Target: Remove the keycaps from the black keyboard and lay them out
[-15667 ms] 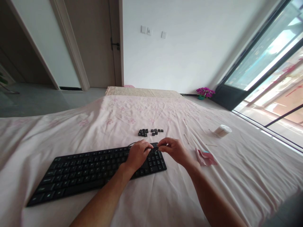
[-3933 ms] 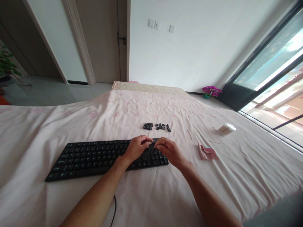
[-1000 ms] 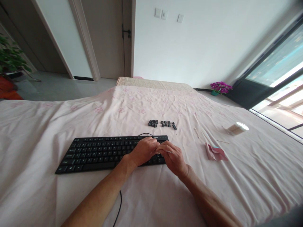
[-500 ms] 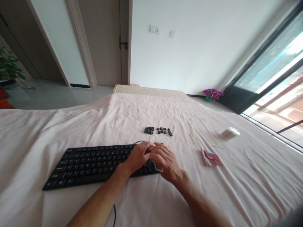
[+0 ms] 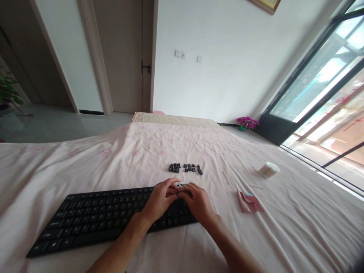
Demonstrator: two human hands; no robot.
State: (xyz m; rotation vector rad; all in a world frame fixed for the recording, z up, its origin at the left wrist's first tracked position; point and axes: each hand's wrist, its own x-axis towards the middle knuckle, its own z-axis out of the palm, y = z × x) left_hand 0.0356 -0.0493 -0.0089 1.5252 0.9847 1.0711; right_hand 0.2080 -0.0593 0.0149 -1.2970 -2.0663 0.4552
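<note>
2 hands meet at ctr of frame, L hand (image 5: pixel 157 201) & R hand (image 5: pixel 201 203), fingers curled close round a thin wire-like item (image 5: pixel 181 185); can't tell which pinches it. Blk keyboard (image 5: pixel 93 216) beneath, lower L to ctr. Loose keycaps (image 5: pixel 174 168) just above, ctr. White tub (image 5: pixel 269 170) mid R.

Left hand (image 5: pixel 160 197) and right hand (image 5: pixel 200 201) both bare, five-fingered, rounded knuckles, fingernails too small to make out. Wrists (image 5: pixel 143 220) bare, slimmer than the arms. Left forearm (image 5: pixel 123 244) and right forearm (image 5: pixel 231 242) uncovered for their whole visible length, smooth outline, plain, tapering to the wrists.
</note>
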